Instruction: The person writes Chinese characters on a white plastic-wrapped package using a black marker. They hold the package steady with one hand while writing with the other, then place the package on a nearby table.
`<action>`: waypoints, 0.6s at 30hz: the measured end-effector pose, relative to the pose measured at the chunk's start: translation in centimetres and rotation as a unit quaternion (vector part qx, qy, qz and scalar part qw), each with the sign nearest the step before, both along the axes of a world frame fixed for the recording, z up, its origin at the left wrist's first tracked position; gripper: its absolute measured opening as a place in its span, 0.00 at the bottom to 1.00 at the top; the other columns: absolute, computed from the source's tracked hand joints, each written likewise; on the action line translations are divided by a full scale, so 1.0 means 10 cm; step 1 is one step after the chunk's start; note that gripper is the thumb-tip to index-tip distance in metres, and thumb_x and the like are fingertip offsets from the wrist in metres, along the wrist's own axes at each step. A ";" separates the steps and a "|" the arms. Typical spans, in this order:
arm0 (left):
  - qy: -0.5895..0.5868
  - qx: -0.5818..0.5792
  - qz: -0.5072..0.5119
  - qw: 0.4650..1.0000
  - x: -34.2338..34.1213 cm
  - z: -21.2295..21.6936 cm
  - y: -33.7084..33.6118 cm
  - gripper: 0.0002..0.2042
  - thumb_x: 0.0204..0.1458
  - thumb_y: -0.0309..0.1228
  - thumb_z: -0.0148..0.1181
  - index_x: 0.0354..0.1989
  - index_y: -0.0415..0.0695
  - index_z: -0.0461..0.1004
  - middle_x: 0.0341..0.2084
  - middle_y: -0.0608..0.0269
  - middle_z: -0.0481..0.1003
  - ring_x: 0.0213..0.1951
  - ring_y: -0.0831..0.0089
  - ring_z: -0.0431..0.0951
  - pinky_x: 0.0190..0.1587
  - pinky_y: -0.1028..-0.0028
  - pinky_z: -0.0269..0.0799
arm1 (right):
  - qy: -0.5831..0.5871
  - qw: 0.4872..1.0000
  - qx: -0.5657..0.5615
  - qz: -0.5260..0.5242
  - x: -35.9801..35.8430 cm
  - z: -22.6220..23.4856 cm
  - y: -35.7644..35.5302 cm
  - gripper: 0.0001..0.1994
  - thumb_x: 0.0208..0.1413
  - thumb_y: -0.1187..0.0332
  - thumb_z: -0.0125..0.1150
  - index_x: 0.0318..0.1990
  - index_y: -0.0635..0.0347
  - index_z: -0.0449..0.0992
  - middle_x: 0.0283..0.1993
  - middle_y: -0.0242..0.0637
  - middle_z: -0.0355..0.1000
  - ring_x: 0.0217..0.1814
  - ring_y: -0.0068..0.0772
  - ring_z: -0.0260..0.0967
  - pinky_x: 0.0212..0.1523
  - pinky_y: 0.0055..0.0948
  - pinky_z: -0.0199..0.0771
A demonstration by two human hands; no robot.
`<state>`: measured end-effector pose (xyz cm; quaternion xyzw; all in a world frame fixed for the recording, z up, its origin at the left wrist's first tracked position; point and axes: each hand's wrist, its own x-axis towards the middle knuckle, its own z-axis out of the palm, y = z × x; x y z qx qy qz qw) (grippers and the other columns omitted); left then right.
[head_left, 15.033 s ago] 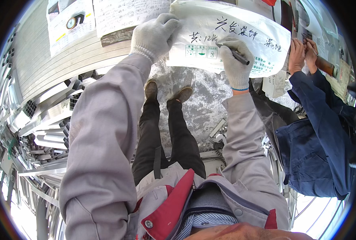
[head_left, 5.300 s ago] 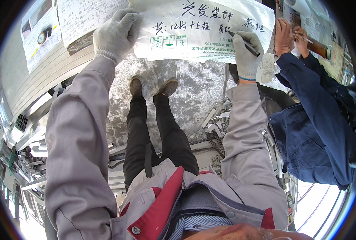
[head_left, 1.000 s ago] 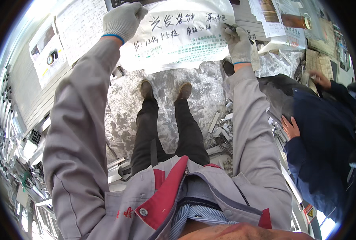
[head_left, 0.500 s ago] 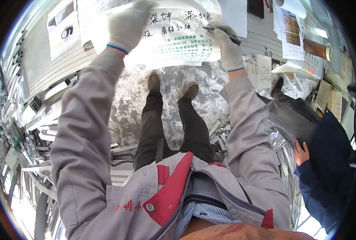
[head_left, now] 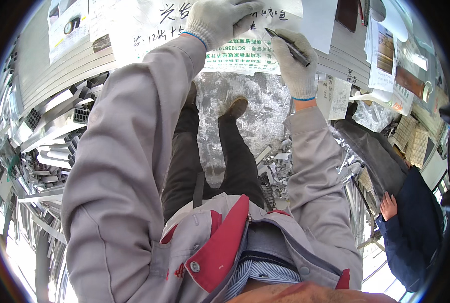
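A large white sheet (head_left: 134, 20) with green print and black handwriting lies over the near edge of the table. My left hand (head_left: 217, 25), in a white knit glove, rests on it with its fingers stretched to the right, covering part of the writing. In the same kind of glove, my right hand (head_left: 295, 65) grips a black marker pen (head_left: 299, 55) at the sheet's right side. The pen's tip points up and left, near the handwriting; whether it touches the paper I cannot tell.
Metal profile offcuts (head_left: 53, 146) are heaped at the left. On the table's right lie a dark phone (head_left: 347, 17), photo sheets (head_left: 384, 53) and a brown bottle-like object (head_left: 412, 83). A person in a dark blue jacket (head_left: 412, 222) is at the right.
My left hand has moved right across the sheet and now lies on the writing, uncovering more handwriting at the left. My right hand still holds the marker pen, slightly further right in view.
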<state>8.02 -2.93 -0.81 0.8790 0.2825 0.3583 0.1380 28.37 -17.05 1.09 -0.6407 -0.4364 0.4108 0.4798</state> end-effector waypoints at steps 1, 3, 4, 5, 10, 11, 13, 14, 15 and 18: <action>0.006 -0.030 -0.013 0.999 -0.01 0.02 -0.01 0.12 0.56 0.31 0.70 0.49 0.51 0.88 0.52 0.61 0.85 0.43 0.60 0.88 0.43 0.62 0.86 | 0.007 1.000 0.005 -0.008 -0.03 0.00 0.01 0.09 0.66 0.71 0.73 0.51 0.63 0.87 0.44 0.32 0.83 0.42 0.18 0.78 0.44 0.22 0.80; 0.016 -0.089 -0.038 0.995 -0.03 0.05 -0.01 0.13 0.54 0.32 0.71 0.48 0.52 0.88 0.52 0.63 0.85 0.40 0.61 0.88 0.40 0.62 0.86 | 0.020 0.999 0.024 -0.022 -0.07 -0.01 0.02 0.09 0.65 0.71 0.73 0.50 0.64 0.87 0.44 0.33 0.83 0.42 0.18 0.78 0.43 0.23 0.79; 0.013 -0.023 -0.028 0.999 -0.03 0.06 0.00 0.13 0.53 0.32 0.71 0.48 0.53 0.88 0.53 0.64 0.85 0.37 0.61 0.88 0.38 0.61 0.85 | 0.015 0.999 0.021 -0.028 -0.08 -0.01 0.03 0.09 0.65 0.71 0.73 0.50 0.64 0.87 0.43 0.32 0.83 0.42 0.18 0.78 0.43 0.23 0.79; 0.007 -0.017 -0.028 0.999 -0.02 0.07 0.01 0.13 0.53 0.32 0.71 0.47 0.54 0.88 0.52 0.64 0.85 0.37 0.61 0.88 0.38 0.61 0.85 | 0.011 0.999 0.020 -0.031 -0.08 -0.02 0.04 0.09 0.65 0.71 0.73 0.49 0.64 0.87 0.43 0.32 0.82 0.41 0.19 0.78 0.42 0.22 0.78; 0.000 -0.012 -0.018 1.000 -0.01 0.05 0.01 0.10 0.55 0.33 0.71 0.45 0.54 0.88 0.50 0.65 0.85 0.37 0.61 0.88 0.38 0.60 0.85 | -0.075 0.997 0.019 0.001 -0.07 -0.03 0.07 0.08 0.65 0.72 0.73 0.48 0.64 0.87 0.41 0.32 0.82 0.40 0.19 0.77 0.41 0.22 0.77; -0.004 -0.015 -0.016 1.000 -0.01 0.05 0.01 0.09 0.55 0.34 0.71 0.45 0.54 0.88 0.49 0.65 0.85 0.37 0.61 0.88 0.38 0.60 0.86 | -0.058 0.998 -0.007 0.001 -0.06 -0.01 0.04 0.07 0.64 0.73 0.72 0.47 0.64 0.87 0.41 0.32 0.82 0.40 0.19 0.77 0.41 0.22 0.77; -0.012 -0.020 -0.014 1.000 -0.01 0.04 0.02 0.08 0.56 0.36 0.72 0.44 0.54 0.88 0.49 0.65 0.85 0.37 0.60 0.88 0.38 0.60 0.86 | -0.023 0.999 -0.031 -0.012 -0.05 -0.01 0.02 0.07 0.64 0.74 0.72 0.47 0.64 0.87 0.41 0.32 0.81 0.39 0.19 0.77 0.41 0.23 0.77; -0.007 -0.027 -0.017 0.999 -0.01 0.05 0.02 0.09 0.56 0.37 0.72 0.43 0.54 0.88 0.49 0.65 0.85 0.38 0.60 0.88 0.39 0.60 0.86 | -0.005 0.999 -0.029 -0.023 -0.05 -0.01 0.02 0.07 0.64 0.74 0.72 0.47 0.63 0.87 0.40 0.32 0.81 0.39 0.19 0.77 0.41 0.23 0.77; -0.002 -0.033 -0.019 0.999 -0.01 0.05 0.03 0.09 0.55 0.38 0.73 0.43 0.54 0.88 0.48 0.65 0.85 0.39 0.60 0.88 0.39 0.60 0.86 | 0.012 0.999 -0.028 -0.035 -0.05 -0.02 0.02 0.06 0.64 0.74 0.71 0.46 0.63 0.87 0.40 0.32 0.81 0.38 0.19 0.77 0.41 0.23 0.77; -0.004 -0.040 -0.023 0.999 -0.01 0.05 0.03 0.12 0.53 0.42 0.75 0.43 0.53 0.89 0.49 0.64 0.85 0.41 0.60 0.88 0.41 0.60 0.86 | -0.026 0.999 0.010 -0.047 -0.05 -0.05 0.05 0.06 0.63 0.75 0.72 0.46 0.64 0.87 0.40 0.31 0.82 0.38 0.18 0.77 0.40 0.23 0.78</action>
